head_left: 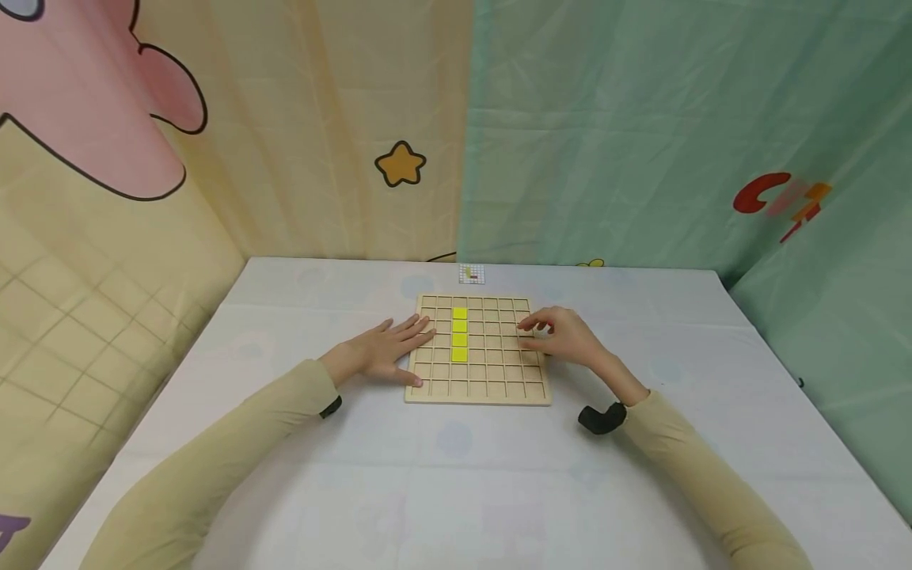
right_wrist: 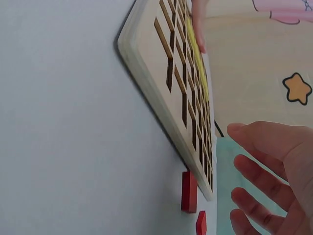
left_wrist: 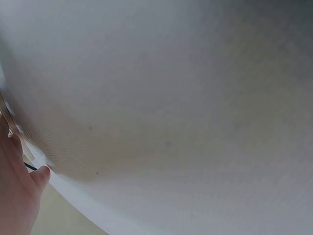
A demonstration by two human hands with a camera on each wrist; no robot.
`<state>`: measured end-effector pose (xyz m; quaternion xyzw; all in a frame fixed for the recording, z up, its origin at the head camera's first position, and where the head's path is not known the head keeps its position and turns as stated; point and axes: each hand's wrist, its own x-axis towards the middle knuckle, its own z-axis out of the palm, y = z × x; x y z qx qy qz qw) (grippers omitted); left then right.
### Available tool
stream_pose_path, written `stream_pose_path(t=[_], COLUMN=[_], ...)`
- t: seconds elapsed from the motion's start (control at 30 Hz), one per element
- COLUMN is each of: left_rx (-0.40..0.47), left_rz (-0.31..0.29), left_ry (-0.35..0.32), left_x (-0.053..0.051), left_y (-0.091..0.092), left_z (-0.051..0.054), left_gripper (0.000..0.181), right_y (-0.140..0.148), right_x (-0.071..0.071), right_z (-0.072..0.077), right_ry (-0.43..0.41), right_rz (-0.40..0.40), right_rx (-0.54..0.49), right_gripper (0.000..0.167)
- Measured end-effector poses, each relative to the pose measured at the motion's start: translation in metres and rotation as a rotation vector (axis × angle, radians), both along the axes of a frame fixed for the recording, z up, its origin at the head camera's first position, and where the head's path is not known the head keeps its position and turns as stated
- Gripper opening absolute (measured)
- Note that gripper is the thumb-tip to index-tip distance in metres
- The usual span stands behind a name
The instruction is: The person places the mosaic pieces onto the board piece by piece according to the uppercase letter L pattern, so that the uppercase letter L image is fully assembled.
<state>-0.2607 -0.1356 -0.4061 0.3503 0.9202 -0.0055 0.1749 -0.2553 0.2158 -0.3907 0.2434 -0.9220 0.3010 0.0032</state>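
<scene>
Four yellow squares (head_left: 459, 336) in the pale wooden grid board (head_left: 495, 372) were flanked by the left hand (head_left: 386, 350), splayed flat, and the right hand (head_left: 567, 339), fingers parted, both empty, red oblong blocks (right_wrist: 189, 193) near those fingers seeming best pinched edgewise.

White table (head_left: 456, 491) beneath wooden grid board (head_left: 495, 356), small card (head_left: 472, 274), red blocks (right_wrist: 189, 193).
</scene>
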Motion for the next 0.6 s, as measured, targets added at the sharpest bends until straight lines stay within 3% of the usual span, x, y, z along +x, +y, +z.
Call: stream_pose_path(t=[0.2,0.6], left_rx=[-0.010,0.007], left_rz=[-0.003,-0.005], left_ry=[0.006,0.000], left_x=[0.001,0.000], left_y=[-0.001,-0.001], left_z=[0.002,0.000], left_gripper=[0.095,0.095], right_y=[0.029,0.053], right_x=[0.000,0.000], right_z=[-0.009,-0.025], right_ry=[-0.042,-0.090], right_rz=[-0.067,-0.074], right_rx=[-0.004,0.020], right_gripper=[0.028,0.029])
